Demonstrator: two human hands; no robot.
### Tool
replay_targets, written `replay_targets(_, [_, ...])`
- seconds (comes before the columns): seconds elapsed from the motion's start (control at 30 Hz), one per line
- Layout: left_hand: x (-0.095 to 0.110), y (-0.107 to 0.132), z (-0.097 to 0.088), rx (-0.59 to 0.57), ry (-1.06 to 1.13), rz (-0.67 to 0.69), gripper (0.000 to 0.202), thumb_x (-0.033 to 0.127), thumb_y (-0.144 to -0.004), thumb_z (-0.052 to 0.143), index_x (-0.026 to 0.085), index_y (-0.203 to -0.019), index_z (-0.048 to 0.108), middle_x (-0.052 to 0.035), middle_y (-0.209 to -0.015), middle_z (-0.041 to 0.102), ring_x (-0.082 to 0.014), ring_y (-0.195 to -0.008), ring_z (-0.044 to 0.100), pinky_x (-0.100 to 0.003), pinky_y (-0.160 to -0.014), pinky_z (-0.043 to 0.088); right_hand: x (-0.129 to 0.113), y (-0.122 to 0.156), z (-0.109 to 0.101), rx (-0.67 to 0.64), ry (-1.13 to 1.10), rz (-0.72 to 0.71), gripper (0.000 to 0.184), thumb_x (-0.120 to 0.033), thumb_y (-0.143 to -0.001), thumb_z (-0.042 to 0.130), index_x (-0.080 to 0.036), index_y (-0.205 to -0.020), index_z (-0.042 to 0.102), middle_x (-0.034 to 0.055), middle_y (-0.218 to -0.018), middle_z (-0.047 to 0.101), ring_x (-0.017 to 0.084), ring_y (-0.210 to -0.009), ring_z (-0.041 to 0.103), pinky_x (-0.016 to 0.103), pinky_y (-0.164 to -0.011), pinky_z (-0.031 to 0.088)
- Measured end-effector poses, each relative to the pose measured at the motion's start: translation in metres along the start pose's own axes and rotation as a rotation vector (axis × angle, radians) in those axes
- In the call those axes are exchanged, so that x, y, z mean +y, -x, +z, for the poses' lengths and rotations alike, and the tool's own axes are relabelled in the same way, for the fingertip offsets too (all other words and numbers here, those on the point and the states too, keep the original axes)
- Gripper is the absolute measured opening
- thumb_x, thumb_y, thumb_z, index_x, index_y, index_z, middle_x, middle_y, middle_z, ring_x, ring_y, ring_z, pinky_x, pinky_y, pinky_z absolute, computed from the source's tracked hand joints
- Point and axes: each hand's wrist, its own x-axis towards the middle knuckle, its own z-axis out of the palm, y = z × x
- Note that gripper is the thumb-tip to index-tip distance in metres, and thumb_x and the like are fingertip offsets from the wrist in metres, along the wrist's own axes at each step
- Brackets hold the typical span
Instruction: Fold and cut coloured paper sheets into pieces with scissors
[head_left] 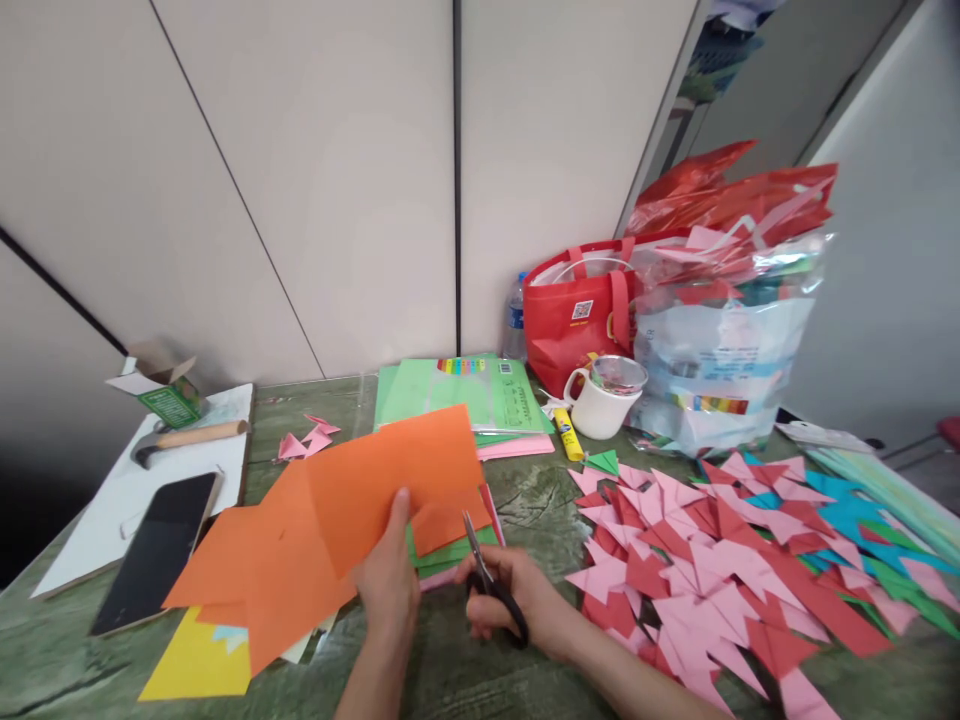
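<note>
The left hand [390, 592] pinched the orange sheet [390, 475] just above the counter [450, 680], keeping its edge lifted for the scissors [489, 580]. The right hand [521, 600] had its fingers closed through the handles. A white mug [600, 408] held what looked like scraps, and the clear bag [720, 360] bulged with folded papers.

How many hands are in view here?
2. The left hand pinches the orange sheet; the right hand holds scissors just right of it. No other hand shows.
</note>
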Motion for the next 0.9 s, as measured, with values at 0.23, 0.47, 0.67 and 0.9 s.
replay_targets(0.23, [0.011,-0.047,-0.021,0.262,0.005,0.107,0.019,0.014,-0.051,0.065,0.016,-0.066,0.052,0.0004,-0.071,0.056,-0.0074,-0.048,0.047,-0.019,-0.036,0.039,-0.002,0.003,0.003,-0.046,0.01,-0.015,0.037,-0.035,-0.059,0.071,-0.015,-0.084,0.052,-0.005,-0.055,0.054,0.008,-0.044,0.049,0.017,-0.043,0.035])
replay_targets(0.47, [0.005,-0.058,-0.023,0.224,0.038,0.077,0.022,0.02,-0.051,0.067,0.015,-0.066,0.052,0.0003,-0.072,0.055,-0.0069,-0.047,0.047,-0.02,-0.036,0.039,-0.006,0.017,0.019,-0.355,0.535,-0.397,0.036,-0.023,-0.06,0.068,-0.019,-0.094,0.059,0.0054,-0.098,0.063,0.018,-0.089,0.056,0.027,-0.082,0.039])
replay_targets(0.67, [0.006,-0.072,-0.03,0.286,0.043,0.083,0.034,0.021,-0.052,0.068,0.019,-0.078,0.046,0.0026,-0.069,0.05,-0.008,-0.048,0.046,-0.022,-0.039,0.039,0.003,0.02,0.022,-0.473,0.705,-0.45,0.033,-0.02,-0.066,0.061,-0.02,-0.098,0.059,0.0033,-0.095,0.066,0.017,-0.087,0.058,0.024,-0.083,0.039])
replay_targets(0.9, [0.018,-0.078,-0.042,0.608,-0.043,0.388,0.069,0.021,-0.053,0.069,0.021,-0.11,0.031,0.0044,-0.079,0.036,-0.0078,-0.064,0.041,-0.025,-0.062,0.044,0.004,0.016,0.021,-0.03,0.497,-0.391,0.033,-0.028,-0.059,0.072,-0.018,-0.088,0.059,0.0027,-0.078,0.065,0.016,-0.069,0.059,0.023,-0.064,0.044])
